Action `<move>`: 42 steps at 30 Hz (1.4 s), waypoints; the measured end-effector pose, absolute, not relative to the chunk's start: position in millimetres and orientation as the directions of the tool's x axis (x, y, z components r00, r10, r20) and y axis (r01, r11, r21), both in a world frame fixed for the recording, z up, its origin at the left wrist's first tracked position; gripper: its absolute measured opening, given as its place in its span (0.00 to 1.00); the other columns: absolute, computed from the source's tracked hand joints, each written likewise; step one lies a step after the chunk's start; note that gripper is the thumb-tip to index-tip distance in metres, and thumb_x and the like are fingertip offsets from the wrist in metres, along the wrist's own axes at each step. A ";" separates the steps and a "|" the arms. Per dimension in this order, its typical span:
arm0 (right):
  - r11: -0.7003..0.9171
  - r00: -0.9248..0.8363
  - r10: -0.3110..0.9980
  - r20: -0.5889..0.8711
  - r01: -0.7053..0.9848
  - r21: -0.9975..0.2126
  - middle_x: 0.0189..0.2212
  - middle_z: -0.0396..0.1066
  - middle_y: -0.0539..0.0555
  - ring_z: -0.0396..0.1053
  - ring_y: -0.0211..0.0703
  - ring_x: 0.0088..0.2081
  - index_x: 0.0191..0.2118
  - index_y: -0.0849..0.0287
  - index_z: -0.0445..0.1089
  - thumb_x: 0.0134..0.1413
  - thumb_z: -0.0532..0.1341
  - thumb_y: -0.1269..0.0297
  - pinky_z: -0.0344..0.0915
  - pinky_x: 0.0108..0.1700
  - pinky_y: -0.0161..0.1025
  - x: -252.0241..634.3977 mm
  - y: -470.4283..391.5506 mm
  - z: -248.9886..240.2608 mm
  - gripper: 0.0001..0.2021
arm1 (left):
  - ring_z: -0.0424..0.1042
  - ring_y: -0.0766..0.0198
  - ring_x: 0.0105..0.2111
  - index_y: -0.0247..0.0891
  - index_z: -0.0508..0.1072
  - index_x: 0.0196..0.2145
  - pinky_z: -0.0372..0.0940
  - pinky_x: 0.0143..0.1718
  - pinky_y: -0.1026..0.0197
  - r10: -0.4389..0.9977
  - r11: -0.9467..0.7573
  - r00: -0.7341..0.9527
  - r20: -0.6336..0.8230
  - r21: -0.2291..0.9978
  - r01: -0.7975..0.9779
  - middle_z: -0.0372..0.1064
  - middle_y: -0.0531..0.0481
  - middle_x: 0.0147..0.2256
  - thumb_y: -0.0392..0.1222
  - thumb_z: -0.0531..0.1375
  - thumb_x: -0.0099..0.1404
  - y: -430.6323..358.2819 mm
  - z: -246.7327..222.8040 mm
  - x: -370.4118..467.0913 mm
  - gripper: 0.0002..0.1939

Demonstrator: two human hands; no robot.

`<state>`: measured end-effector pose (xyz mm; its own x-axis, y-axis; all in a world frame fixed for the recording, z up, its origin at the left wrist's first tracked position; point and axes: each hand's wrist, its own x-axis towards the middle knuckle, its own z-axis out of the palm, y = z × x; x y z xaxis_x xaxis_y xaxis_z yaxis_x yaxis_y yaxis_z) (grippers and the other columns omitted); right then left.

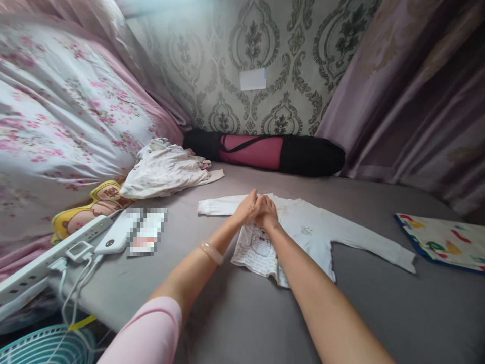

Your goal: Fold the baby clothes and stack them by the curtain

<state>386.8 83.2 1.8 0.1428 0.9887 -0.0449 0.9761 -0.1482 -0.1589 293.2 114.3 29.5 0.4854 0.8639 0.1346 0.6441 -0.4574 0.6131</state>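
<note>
A white long-sleeved shirt (316, 222) lies spread on the grey bed sheet, with a small green print on it. Its right-hand sleeve reaches out to the right, and the other sleeve (217, 206) points left. At the left, a part with a drawing and lines of text (253, 253) appears folded over the body. My left hand (248, 207) and my right hand (267, 212) meet at the shirt's upper left, near the sleeve's base. Both look closed on the cloth, though the fingertips are partly hidden. A pale bangle (212, 252) circles my left wrist.
A crumpled pile of light clothes (166, 169) lies at the back left. Nearby are a yellow cushion (104, 202), a power strip (56, 258) and a white power bank (117, 235). A black and pink long bag (257, 151) lies along the wall; a patterned folded cloth (447, 240) lies right.
</note>
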 end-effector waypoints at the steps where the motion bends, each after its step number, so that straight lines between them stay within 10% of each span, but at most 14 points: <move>1: -0.144 0.134 0.988 -0.079 0.980 -0.135 0.70 0.39 0.59 0.35 0.51 0.69 0.69 0.63 0.44 0.61 0.51 0.57 0.34 0.67 0.45 387.5 83.4 2.9 0.34 | 0.66 0.55 0.55 0.30 0.58 0.59 0.58 0.55 0.57 0.869 -0.434 0.477 0.133 0.667 0.605 0.66 0.33 0.54 0.50 0.41 0.73 111.3 22.7 303.6 0.26; 24: -0.144 0.161 0.984 0.081 0.972 -0.186 0.68 0.47 0.59 0.42 0.51 0.67 0.68 0.61 0.50 0.67 0.42 0.56 0.38 0.65 0.46 385.7 83.2 -4.4 0.28 | 0.46 0.52 0.66 0.31 0.53 0.65 0.42 0.64 0.53 0.901 -0.430 0.433 0.012 0.150 0.890 0.47 0.35 0.66 0.56 0.42 0.71 149.6 0.1 183.6 0.34; 35: -0.124 0.150 0.983 0.103 0.967 -0.222 0.68 0.47 0.59 0.41 0.51 0.68 0.68 0.61 0.50 0.67 0.42 0.56 0.37 0.66 0.47 387.0 82.4 -9.1 0.28 | 0.47 0.53 0.66 0.33 0.57 0.65 0.43 0.65 0.48 0.893 -0.439 0.449 0.007 0.230 0.869 0.48 0.39 0.66 0.48 0.38 0.71 169.9 -3.3 129.0 0.30; 42: -0.113 0.157 0.988 0.003 0.728 -0.676 0.66 0.52 0.58 0.49 0.41 0.66 0.65 0.63 0.55 0.68 0.42 0.62 0.44 0.66 0.41 411.1 80.9 18.3 0.25 | 0.46 0.45 0.66 0.25 0.56 0.63 0.43 0.63 0.41 0.894 -0.421 0.399 0.205 0.081 0.903 0.47 0.29 0.65 0.46 0.46 0.70 146.3 13.8 152.8 0.29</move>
